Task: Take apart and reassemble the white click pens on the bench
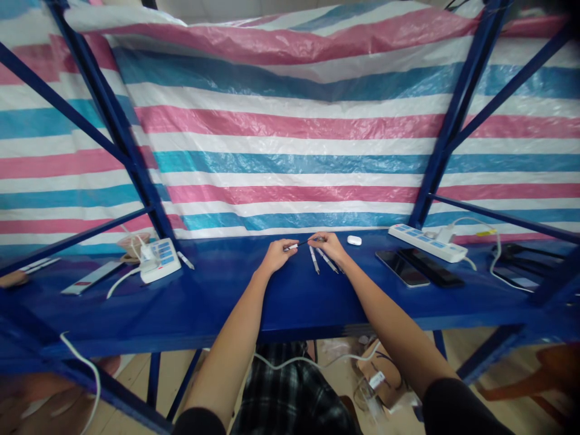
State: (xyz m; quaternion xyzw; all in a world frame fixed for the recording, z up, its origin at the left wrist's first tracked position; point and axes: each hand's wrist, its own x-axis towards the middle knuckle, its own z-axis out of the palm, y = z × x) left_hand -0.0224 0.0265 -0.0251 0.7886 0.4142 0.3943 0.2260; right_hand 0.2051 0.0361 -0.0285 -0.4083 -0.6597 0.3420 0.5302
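Over the blue table [203, 308], my left hand [276, 256] is closed on a small white pen part [292, 246] with a dark end. My right hand [329, 244] pinches the thin dark piece [304, 243] that runs between both hands; its exact shape is too small to tell. Just under my right hand lie several white pens [314, 260] with their tips toward me, partly covered by the fingers. A white earphone case [354, 240] sits to the right of my right hand.
A power strip [160, 261], a white pen [185, 260] and a flat silver object [92, 278] lie on the left. On the right are another power strip [428, 243] and two dark phones [402, 268]. Blue posts flank a striped sheet [290, 127]. Another person's hand [13, 278] shows far left.
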